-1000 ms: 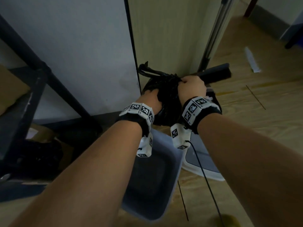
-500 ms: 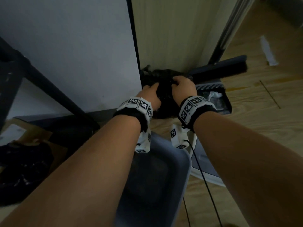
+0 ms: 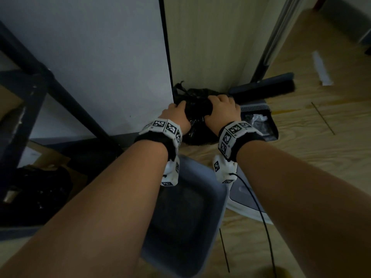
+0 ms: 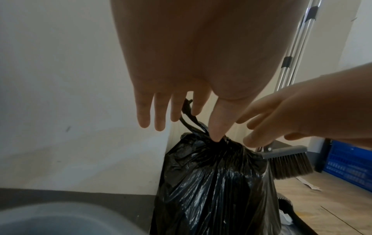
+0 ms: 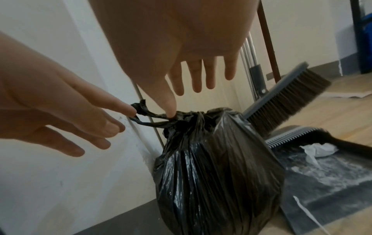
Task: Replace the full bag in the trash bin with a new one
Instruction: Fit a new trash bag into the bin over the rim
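The full black bag stands on the wooden floor in the wall corner, its neck tied in a knot with two tails pointing left. My left hand and right hand hover over its top with straight, spread fingers. In the left wrist view the left thumb touches the knot of the bag. In the right wrist view the right thumb touches the same knot on the bag. The grey-blue bin stands under my forearms with no bag inside.
A broom leans on the wall right of the bag, above a dustpan holding dust and paper. A grey-and-white lid lies right of the bin. A dark metal rack stands left, with another black bag beneath.
The bag has come down and back to rest against the wall corner. Both hands have gone from gripping its top to straight fingers just touching the knot.
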Available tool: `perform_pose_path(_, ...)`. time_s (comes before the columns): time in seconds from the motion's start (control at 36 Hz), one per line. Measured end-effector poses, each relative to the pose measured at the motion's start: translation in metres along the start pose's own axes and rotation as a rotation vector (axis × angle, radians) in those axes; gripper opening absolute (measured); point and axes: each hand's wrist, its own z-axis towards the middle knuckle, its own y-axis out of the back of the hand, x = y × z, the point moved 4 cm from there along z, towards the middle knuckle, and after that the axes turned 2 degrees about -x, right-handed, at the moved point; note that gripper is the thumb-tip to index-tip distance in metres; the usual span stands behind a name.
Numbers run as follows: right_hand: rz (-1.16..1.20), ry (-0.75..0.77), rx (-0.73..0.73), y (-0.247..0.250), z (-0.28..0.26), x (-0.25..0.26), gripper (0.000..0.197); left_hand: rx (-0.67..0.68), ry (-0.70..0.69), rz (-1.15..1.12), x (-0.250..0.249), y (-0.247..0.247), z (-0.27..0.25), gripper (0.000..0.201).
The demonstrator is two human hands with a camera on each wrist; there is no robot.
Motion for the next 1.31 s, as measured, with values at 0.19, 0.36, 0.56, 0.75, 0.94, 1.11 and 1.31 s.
perform_pose_path(0.19, -0.027, 0.008, 0.007, 0.014, -0.028, 0.006, 0.062, 0.003, 0.045, 0.019, -0.003, 0.017, -0.033, 0.057)
perform_pose_path(0.36, -0.047, 0.032, 0.017, 0.027, -0.061, 0.014, 0.064, -0.037, 0.066, 0.046, -0.003, 0.029, -0.073, 0.050)
perform_pose_path(0.56, -0.063, 0.076, 0.037, 0.037, -0.112, 0.029, 0.067, -0.031, 0.088, 0.083, 0.004, 0.037, -0.132, 0.059)
perform_pose_path(0.75, -0.072, 0.138, 0.018, 0.048, -0.160, 0.048, 0.064, -0.071, 0.081, 0.148, 0.012, 0.042, -0.187, 0.058)
perform_pose_path(0.94, -0.101, 0.202, 0.011, 0.044, -0.204, 0.065, 0.062, -0.101, 0.097, 0.195, 0.017, 0.045, -0.234, 0.057)
perform_pose_path(1.11, -0.130, 0.249, 0.017, 0.040, -0.235, 0.077, 0.064, -0.133, 0.106, 0.221, 0.030, 0.045, -0.269, 0.061)
perform_pose_path(1.31, -0.143, 0.304, 0.018, 0.033, -0.273, 0.092, 0.062, -0.152, 0.165, 0.229, 0.050, 0.033, -0.306, 0.071)
